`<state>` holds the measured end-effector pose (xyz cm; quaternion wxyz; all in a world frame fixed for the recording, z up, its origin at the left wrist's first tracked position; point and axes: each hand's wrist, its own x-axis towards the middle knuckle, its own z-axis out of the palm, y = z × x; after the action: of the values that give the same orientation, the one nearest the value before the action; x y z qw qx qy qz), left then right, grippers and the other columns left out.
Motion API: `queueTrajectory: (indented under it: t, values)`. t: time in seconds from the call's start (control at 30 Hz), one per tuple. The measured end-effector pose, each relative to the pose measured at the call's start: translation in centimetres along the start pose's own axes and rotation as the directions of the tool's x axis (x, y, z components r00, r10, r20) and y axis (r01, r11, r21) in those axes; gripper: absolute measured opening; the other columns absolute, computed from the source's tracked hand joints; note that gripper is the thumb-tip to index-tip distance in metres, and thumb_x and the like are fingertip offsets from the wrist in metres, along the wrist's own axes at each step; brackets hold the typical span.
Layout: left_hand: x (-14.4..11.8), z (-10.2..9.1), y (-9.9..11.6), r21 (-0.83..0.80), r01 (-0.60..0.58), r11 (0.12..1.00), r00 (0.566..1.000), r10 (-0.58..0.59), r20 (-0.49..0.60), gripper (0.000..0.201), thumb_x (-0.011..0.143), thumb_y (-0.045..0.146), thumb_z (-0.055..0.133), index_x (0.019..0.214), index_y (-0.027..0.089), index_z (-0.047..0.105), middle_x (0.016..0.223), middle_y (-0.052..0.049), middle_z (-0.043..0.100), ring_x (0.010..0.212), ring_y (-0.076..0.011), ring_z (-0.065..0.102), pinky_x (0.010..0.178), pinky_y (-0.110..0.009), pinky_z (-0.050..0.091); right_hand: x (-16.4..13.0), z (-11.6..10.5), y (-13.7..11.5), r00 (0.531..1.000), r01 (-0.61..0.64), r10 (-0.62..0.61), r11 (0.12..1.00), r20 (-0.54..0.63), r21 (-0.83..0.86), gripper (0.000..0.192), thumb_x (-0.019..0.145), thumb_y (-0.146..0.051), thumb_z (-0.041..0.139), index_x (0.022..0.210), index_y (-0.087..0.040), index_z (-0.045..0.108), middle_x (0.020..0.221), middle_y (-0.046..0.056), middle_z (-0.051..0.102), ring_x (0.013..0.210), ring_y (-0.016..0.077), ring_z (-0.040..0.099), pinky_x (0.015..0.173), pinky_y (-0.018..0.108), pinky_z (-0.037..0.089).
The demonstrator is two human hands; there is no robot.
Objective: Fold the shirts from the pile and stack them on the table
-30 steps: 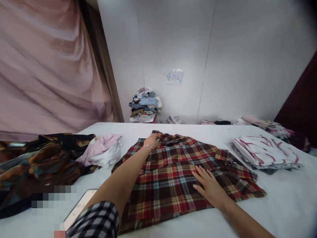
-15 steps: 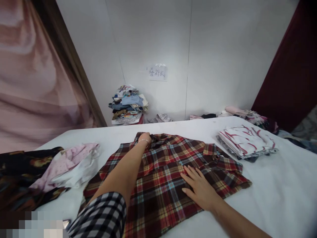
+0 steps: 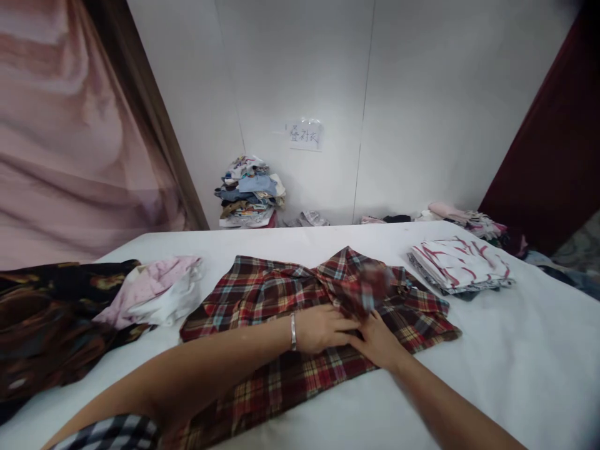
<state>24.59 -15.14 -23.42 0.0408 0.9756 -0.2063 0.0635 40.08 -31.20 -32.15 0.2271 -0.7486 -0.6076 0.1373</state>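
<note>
Plaid shirt (image 3: 262,294) lies on white surface (image 3: 515,350); soft, light (limp). Left hand (image 3: 323,328) pinches folded cloth; right hand (image 3: 377,340) likewise. Judgement: grip edges, seams.

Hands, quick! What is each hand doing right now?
Left hand: closed on a fold of the plaid shirt.
Right hand: on the plaid shirt beside the left; open or closed cannot be told.

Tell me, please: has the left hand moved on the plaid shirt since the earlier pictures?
Yes. The left hand came from the shirt's far collar edge toward the person, meeting the right hand mid plaid shirt, farther from the wall.
</note>
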Motion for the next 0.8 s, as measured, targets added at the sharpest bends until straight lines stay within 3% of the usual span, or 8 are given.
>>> queueTrajectory:
  t: [0.13,0.23,0.33,0.47,0.57,0.63,0.7,0.8]
  values:
    - [-4.6,1.0,0.5,-0.06,0.258,0.964,0.963,-0.262,-0.06,0.037,0.092,0.02,0.043,0.119,0.035,0.064,0.14,0.003,0.058,0.116,-0.0148,0.063,0.1,-0.026,0.05,-0.1,-0.4,-0.1,0.994,-0.103,0.1,0.991,0.045,0.087,0.059,0.089,-0.054,0.053,0.143,-0.029,0.05,0.137,0.008,0.06,0.126,0.0309,0.056,0.108,0.047,0.041]
    - [-8.1,-0.9,-3.8,-0.052,0.588,0.807,0.796,-0.589,-0.139,0.033,0.092,0.021,0.043,0.116,0.024,0.066,0.139,-0.004,0.059,0.125,-0.0177,0.057,0.108,-0.029,0.045,0.0,-0.5,0.1,0.999,-0.04,0.042,0.985,-0.013,0.168,0.068,0.084,-0.053,0.061,0.143,-0.022,0.05,0.142,0.011,0.055,0.131,0.0315,0.052,0.11,0.047,0.039]
    - [-11.9,-2.3,-8.2,-0.011,0.817,0.576,0.567,-0.807,-0.164,0.033,0.087,0.017,0.048,0.112,0.022,0.068,0.129,-0.006,0.066,0.12,-0.0187,0.06,0.107,-0.029,0.044,-0.5,-0.5,-0.1,0.995,-0.043,0.07,0.941,-0.068,0.335,0.059,0.084,-0.054,0.058,0.131,-0.018,0.062,0.133,0.012,0.063,0.124,0.0315,0.057,0.107,0.049,0.042]
    - [-15.7,-2.5,-12.1,0.02,0.904,0.427,0.424,-0.888,-0.178,0.035,0.088,0.018,0.045,0.114,0.022,0.067,0.119,-0.007,0.07,0.111,-0.0203,0.064,0.101,-0.03,0.047,-1.9,-2.2,-1.8,0.995,-0.006,0.049,0.897,-0.086,0.442,0.041,0.089,-0.052,0.051,0.104,-0.022,0.074,0.104,0.009,0.075,0.098,0.0275,0.069,0.092,0.044,0.054]
    - [-16.5,-2.0,-14.0,0.054,0.924,0.378,0.382,-0.908,-0.173,0.042,0.086,0.013,0.044,0.124,0.02,0.062,0.126,-0.009,0.067,0.118,-0.0211,0.06,0.104,-0.031,0.043,-1.4,-5.1,-2.4,0.961,0.109,-0.043,0.966,-0.273,0.233,0.036,0.091,-0.047,0.049,0.106,-0.026,0.073,0.117,0.008,0.071,0.112,0.0269,0.064,0.101,0.045,0.048]
    - [-16.1,-1.7,-15.3,0.082,0.926,0.368,0.377,-0.912,-0.162,0.048,0.085,0.012,0.044,0.132,0.019,0.057,0.137,-0.011,0.059,0.129,-0.0225,0.051,0.108,-0.034,0.038,-0.1,-6.7,-2.1,0.936,0.032,-0.025,0.999,-0.351,0.013,0.041,0.087,-0.045,0.055,0.119,-0.025,0.068,0.132,0.01,0.063,0.127,0.0304,0.053,0.109,0.05,0.039]
    - [-15.5,-1.3,-16.4,0.113,0.927,0.359,0.372,-0.917,-0.141,0.054,0.084,0.01,0.045,0.138,0.019,0.051,0.147,-0.011,0.051,0.137,-0.0247,0.042,0.112,-0.04,0.034,1.4,-7.6,-1.2,0.962,-0.104,0.064,0.985,-0.267,-0.137,0.048,0.08,-0.041,0.063,0.124,-0.023,0.065,0.131,0.012,0.063,0.126,0.034,0.053,0.106,0.052,0.039]
    - [-14.7,-0.8,-18.0,0.165,0.922,0.349,0.367,-0.926,-0.091,0.06,0.083,0.01,0.046,0.141,0.023,0.047,0.149,-0.01,0.048,0.142,-0.026,0.034,0.113,-0.048,0.029,3.2,-8.0,0.2,0.976,-0.218,0.216,0.955,-0.031,-0.2,0.026,0.081,-0.03,0.06,0.102,-0.021,0.074,0.101,0.01,0.074,0.094,0.0296,0.067,0.088,0.042,0.049]
